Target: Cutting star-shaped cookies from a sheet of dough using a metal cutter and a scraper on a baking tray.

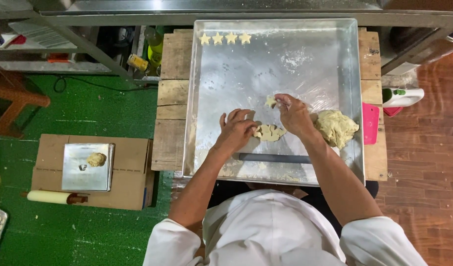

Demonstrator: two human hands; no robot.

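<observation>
A large metal tray point(330, 59) lies on a wooden table. Near its front middle is a flat piece of rolled dough point(270, 133) with cut edges. My left hand point(236, 130) presses down on that dough's left side. My right hand point(294, 116) pinches a small star-shaped dough piece point(271, 101) just above the flat dough. A lump of dough point(336, 127) sits to the right of my right wrist. Several star-shaped pieces point(224, 38) form a row in the tray's far left corner. A grey rod point(273, 158) lies across the tray's front under my forearms.
A pink scraper point(370, 123) rests on the table right of the tray. On the green floor to the left, a cardboard box point(133, 162) carries a small metal tray point(86, 167) with a dough ball point(96, 159), and a rolling pin point(51, 197) lies beside it. A white-green bottle point(403, 96) lies at right.
</observation>
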